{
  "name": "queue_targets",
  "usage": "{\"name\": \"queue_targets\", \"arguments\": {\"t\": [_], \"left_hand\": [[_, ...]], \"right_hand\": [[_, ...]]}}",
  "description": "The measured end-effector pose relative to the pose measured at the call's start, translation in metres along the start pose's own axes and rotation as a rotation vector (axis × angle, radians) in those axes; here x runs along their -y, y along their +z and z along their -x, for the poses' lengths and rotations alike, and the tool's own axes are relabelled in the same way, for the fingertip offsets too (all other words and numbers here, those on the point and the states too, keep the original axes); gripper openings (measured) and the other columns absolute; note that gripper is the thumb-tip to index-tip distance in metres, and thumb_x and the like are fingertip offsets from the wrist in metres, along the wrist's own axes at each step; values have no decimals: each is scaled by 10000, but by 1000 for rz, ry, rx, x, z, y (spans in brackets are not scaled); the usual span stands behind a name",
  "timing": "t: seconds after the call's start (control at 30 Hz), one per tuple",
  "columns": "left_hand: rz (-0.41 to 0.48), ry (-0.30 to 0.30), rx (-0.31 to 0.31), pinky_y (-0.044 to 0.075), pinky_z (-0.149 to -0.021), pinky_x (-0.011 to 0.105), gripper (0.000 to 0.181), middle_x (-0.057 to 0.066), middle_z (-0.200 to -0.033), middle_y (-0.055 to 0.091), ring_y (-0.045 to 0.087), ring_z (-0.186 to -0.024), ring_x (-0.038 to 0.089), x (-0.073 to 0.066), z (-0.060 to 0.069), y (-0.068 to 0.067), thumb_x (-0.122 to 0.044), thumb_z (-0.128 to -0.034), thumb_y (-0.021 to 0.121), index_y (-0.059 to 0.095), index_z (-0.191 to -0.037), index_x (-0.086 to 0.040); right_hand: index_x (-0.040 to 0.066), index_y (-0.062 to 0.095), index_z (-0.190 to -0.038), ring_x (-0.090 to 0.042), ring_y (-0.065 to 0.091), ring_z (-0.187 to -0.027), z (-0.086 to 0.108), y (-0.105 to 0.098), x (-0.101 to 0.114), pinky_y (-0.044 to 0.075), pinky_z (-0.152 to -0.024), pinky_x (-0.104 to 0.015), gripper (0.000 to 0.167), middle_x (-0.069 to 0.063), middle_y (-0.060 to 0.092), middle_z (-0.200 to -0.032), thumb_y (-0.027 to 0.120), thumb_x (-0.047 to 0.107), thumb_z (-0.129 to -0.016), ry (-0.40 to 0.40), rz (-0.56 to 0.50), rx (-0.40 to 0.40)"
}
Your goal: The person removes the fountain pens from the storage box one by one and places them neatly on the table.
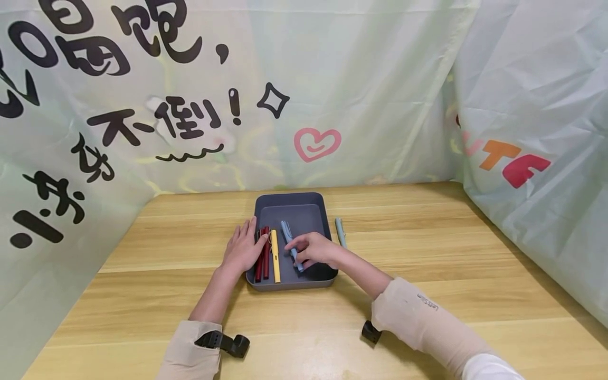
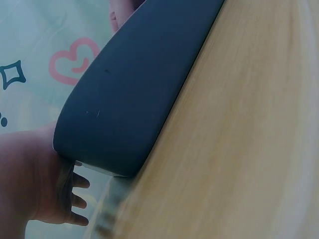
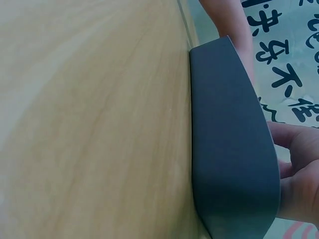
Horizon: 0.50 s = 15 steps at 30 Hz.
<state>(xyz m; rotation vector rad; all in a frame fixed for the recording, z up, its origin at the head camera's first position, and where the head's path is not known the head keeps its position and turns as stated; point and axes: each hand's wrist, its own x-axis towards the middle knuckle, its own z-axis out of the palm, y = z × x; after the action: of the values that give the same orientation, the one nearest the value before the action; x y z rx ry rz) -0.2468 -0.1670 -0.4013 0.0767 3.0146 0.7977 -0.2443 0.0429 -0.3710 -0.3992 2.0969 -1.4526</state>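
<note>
A dark grey-blue tray [image 1: 290, 285] lies on the table, holding two dark red pens [image 1: 266, 261], a yellow pen [image 1: 275, 258] and a blue pen [image 1: 286, 230]. My left hand [image 1: 242, 250] rests over the tray's left wall [image 2: 124, 89], fingers extended outside and thumb inside near the red pens. At least one more dark pen shows partly beside that thumb. My right hand [image 1: 313, 249] pinches the blue pen, which lies slanted inside the tray. In the right wrist view the tray's wall [image 3: 232, 134] hides part of my right hand [image 3: 301, 169].
A light blue-green pen [image 1: 340, 232] lies on the wooden table [image 1: 404, 243] just right of the tray. Printed cloth [image 1: 380, 95] hangs behind and at both sides. Black wrist cameras stick out near both sleeves.
</note>
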Motion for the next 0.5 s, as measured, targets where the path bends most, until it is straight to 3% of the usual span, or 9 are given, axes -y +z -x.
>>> {"name": "queue_targets", "arguments": {"t": [0.23, 0.5], "left_hand": [[-1, 3, 2, 94, -1055, 549, 651, 209, -1493, 117, 47, -1339, 423, 0, 1, 0, -400, -977, 339, 87, -1483, -75], [-4, 2, -1, 96, -1056, 547, 653, 211, -1493, 115, 53, -1336, 430, -1, 1, -1, -399, -977, 340, 88, -1482, -70]], "right_hand": [[-42, 582, -1178, -223, 634, -799, 2, -3, 1, 538, -683, -361, 346, -180, 587, -1046, 540, -102, -840, -10, -20, -9], [-31, 592, -1175, -217, 642, -794, 12, -10, 6, 539, -675, -345, 356, -166, 539, -1002, 554, -96, -827, -13, -18, -35]]}}
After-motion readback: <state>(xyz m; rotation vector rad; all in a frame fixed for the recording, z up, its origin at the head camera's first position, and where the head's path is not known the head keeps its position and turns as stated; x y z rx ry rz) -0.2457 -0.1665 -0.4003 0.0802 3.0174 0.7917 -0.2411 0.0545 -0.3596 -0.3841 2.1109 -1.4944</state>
